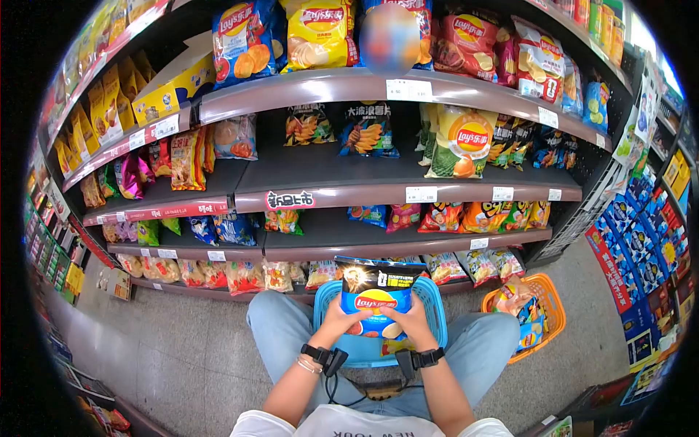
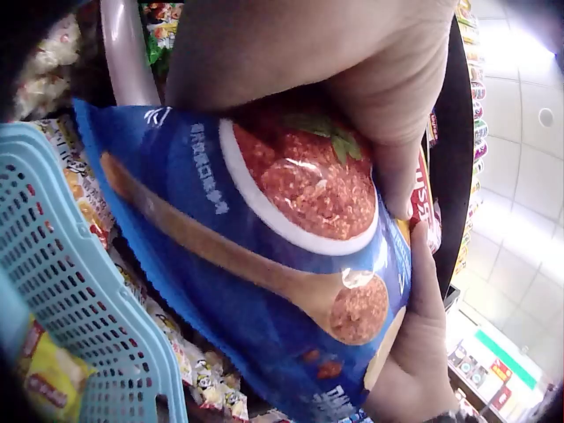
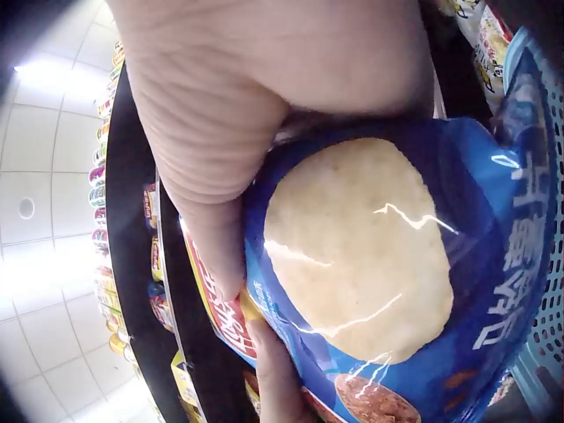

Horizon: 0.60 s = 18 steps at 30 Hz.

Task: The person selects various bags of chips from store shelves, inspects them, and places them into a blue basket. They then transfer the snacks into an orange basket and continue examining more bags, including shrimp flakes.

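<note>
Both hands hold a blue and black Lay's chip bag point(image 1: 375, 302) upright over a light blue basket point(image 1: 439, 313). My left hand point(image 1: 337, 320) grips its left side and my right hand point(image 1: 413, 318) its right side, thumbs across the front, nearly meeting. In the left wrist view the left hand point(image 2: 352, 62) bends over the bag point(image 2: 256, 256), whose front pictures red minced food and a wooden spoon. The right hand point(image 3: 238, 97) curls over the bag in the right wrist view, beside a printed potato chip. A yellow bag point(image 2: 53, 379) lies inside the basket.
An orange basket point(image 1: 557, 309) with several snack bags stands on the floor at the right. Ahead rise curved shelves point(image 1: 320, 189) of chip bags, including a yellow Lay's bag point(image 1: 317, 36) and a green one point(image 1: 459, 142). Knees flank the blue basket.
</note>
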{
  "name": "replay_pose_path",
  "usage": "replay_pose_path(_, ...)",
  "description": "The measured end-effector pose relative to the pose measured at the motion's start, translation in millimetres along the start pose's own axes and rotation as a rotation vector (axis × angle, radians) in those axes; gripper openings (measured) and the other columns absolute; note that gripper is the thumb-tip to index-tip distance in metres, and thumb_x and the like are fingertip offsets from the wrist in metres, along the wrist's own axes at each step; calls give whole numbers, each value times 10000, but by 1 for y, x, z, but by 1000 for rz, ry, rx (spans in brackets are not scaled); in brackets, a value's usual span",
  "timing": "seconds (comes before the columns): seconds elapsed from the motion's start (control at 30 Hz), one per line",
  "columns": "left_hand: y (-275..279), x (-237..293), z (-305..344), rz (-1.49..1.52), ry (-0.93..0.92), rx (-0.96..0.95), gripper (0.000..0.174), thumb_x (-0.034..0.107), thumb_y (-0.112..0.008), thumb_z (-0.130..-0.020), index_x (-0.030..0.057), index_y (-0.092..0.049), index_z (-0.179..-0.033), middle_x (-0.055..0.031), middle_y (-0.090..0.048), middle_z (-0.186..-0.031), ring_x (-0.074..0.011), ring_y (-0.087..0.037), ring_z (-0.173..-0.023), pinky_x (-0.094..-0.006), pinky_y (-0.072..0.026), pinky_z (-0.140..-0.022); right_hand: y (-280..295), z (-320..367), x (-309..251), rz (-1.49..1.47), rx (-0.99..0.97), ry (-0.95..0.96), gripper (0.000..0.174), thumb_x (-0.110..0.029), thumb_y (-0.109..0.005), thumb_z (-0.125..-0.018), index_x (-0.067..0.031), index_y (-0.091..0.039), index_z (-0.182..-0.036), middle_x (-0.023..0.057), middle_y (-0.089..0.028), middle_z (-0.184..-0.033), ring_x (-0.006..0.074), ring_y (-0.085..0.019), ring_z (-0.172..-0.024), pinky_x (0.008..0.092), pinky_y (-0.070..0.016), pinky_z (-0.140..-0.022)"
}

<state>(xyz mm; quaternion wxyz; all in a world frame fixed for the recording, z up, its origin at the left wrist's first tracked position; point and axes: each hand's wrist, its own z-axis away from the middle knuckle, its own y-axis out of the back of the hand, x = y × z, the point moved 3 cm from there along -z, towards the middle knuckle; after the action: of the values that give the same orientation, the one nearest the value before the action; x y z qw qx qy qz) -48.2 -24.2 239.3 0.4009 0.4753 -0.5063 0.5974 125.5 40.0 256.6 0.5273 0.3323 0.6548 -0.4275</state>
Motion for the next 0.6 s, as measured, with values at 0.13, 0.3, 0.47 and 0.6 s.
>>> replay_pose_path(0.13,-5,4,2,17,-9,9,568,86,-802,-721,4,-495,-1192,-68,-624,-1078,-144,-609,-952,-296,-514,-835,1,0,2,6,14,-26,503,-142,-830,-695,4,-576,-1105,86,-664,-1020,137,-637,-888,291,-523,-795)
replay_pose_path(0.3,0,-10,4,6,12,39,497,54,-768,-750,5,-527,-1181,-74,-631,-1094,-148,-611,-964,-299,-514,-845,6,2,14,42,-2,-54,570,-139,-834,-686,-2,-544,-1157,88,-643,-1067,140,-622,-930,293,-516,-816)
replay_pose_path(0.47,-2,-4,4,29,42,44,500,60,-797,-719,2,-539,-1142,-94,-653,-1061,-155,-630,-922,-311,-525,-821,5,3,20,-6,-28,-73,670,-132,-838,-672,-10,-490,-1232,90,-611,-1122,148,-601,-986,298,-507,-846)
replay_pose_path(0.6,4,-15,1,-10,60,42,527,65,-802,-713,9,-526,-1159,-88,-648,-1060,-152,-625,-921,-307,-523,-818,3,3,18,-33,-24,-66,611,-120,-828,-688,-5,-516,-1201,89,-625,-1105,143,-611,-964,292,-514,-830)
